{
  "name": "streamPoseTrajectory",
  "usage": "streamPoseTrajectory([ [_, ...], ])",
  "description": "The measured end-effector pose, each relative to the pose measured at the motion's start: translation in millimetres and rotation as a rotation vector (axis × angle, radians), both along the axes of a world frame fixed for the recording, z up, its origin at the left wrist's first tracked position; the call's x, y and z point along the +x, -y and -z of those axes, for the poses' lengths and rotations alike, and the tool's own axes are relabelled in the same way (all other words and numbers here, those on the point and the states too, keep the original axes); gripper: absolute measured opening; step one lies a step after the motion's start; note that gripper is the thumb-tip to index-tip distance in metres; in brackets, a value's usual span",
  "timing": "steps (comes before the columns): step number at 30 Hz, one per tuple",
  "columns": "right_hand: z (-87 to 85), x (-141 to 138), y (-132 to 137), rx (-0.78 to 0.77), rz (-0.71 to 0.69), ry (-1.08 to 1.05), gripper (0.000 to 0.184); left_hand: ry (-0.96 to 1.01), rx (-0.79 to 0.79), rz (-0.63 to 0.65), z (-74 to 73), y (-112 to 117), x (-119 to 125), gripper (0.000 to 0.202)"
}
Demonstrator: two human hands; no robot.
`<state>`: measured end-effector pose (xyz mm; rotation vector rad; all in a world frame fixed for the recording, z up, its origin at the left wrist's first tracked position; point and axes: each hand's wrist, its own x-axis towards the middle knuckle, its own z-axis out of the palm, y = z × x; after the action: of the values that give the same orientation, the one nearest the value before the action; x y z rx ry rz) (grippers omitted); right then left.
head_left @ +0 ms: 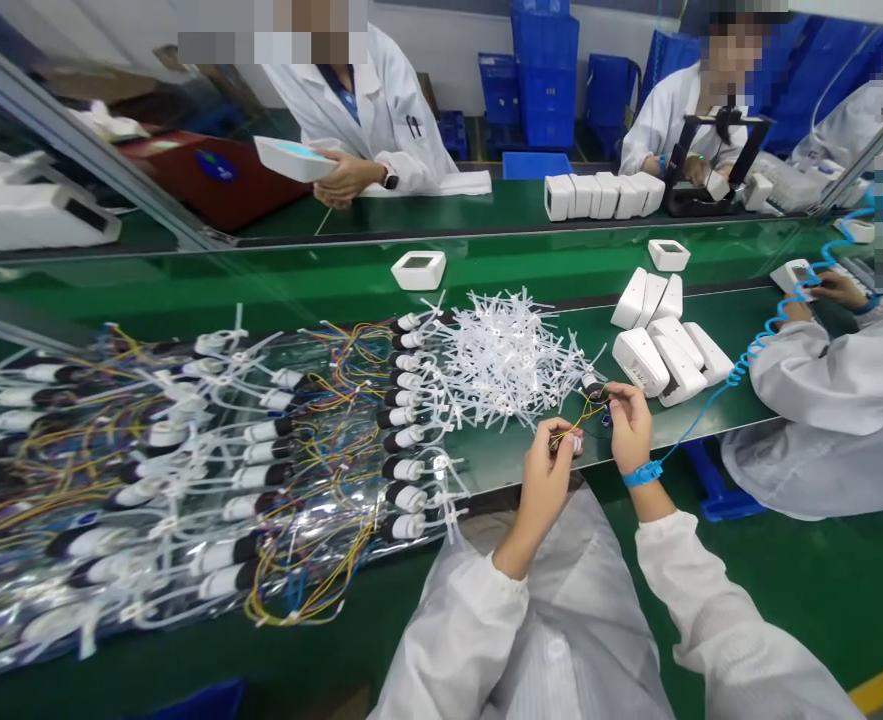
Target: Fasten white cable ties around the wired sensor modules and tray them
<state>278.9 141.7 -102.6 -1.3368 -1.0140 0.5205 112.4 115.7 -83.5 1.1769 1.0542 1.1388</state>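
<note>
Near the table's front edge, my left hand [548, 465] is closed in a pinch on thin yellow and dark wires [577, 420]. A small white piece [577, 444] shows at its fingertips; its kind is unclear. To the right, my right hand [631, 430] pinches the same wires, with a blue wrist strap [642, 474] below it. Just beyond the hands lies a white-and-black cylindrical part [592, 385], partly hidden, beside a heap of white cable ties [505, 360]. More such cylinders with wires and ties [405, 415] lie in rows on the left.
White device housings [666, 350] stand in a group to the right. A coiled blue cord [775, 318] runs past a seated co-worker's sleeve [808, 370]. Across the green belt [321, 275], another person's hand [351, 178] holds a white device [295, 158]. Clear plastic wrap [362, 490] lies under the wired parts.
</note>
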Motion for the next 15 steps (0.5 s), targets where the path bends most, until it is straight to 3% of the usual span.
streamPoseTrajectory([
  [4, 0.8, 3.3, 1.2, 0.003, 0.045, 0.239, 0.021, -0.088, 0.041, 0.008, -4.6, -4.1, -10.1, 0.027],
  [8, -4.3, 2.8, -0.2, 0.013, -0.041, 0.412, 0.031, -0.084, 0.074, 0.027, -7.1, -15.7, -12.1, 0.025],
  [15, -5.1, 2.4, -12.3, -0.289, -0.19, 0.756, 0.055, -0.022, 0.149, 0.145, -1.1, -24.3, -16.7, 0.031],
])
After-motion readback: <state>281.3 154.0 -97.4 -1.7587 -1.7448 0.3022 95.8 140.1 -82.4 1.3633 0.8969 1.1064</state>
